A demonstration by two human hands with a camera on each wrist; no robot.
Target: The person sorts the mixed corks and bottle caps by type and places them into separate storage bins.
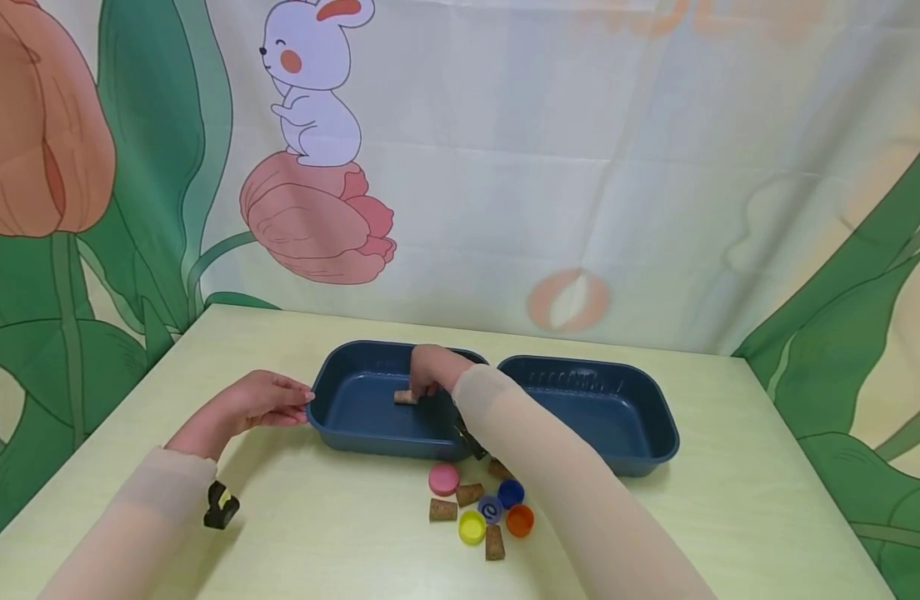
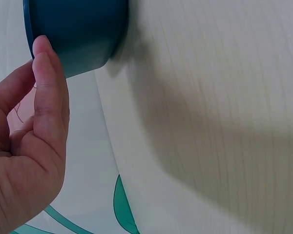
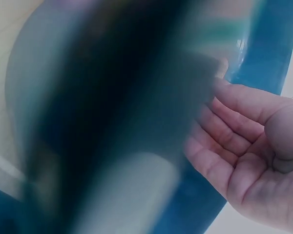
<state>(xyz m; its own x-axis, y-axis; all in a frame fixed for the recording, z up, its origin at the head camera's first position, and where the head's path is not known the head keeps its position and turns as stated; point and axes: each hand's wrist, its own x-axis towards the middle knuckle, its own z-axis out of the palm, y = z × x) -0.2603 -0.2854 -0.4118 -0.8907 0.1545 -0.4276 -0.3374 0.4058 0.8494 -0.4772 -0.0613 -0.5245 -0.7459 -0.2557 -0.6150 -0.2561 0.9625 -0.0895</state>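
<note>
Inside the left blue tray (image 1: 385, 444), my right hand (image 1: 433, 371) reaches down with curled fingers against one end of a cork (image 1: 404, 397). My fingertips are partly hidden there. The right wrist view shows the thumb and curled fingers of the right hand (image 3: 249, 146), with a dark blur over the tips. At the tray's left end, my left hand (image 1: 261, 400) holds the rim between thumb and fingers. Up close in the left wrist view, the left hand's fingers (image 2: 50, 92) lie against the tray's outer wall (image 2: 83, 39).
A second blue tray (image 1: 643, 462) stands to the right, partly behind my right arm. In front lie a pink cap (image 1: 444, 479), a yellow cap (image 1: 472, 527), an orange cap (image 1: 520, 521), blue caps (image 1: 511, 493) and several corks (image 1: 443, 510). A printed curtain (image 1: 505, 208) hangs behind the table.
</note>
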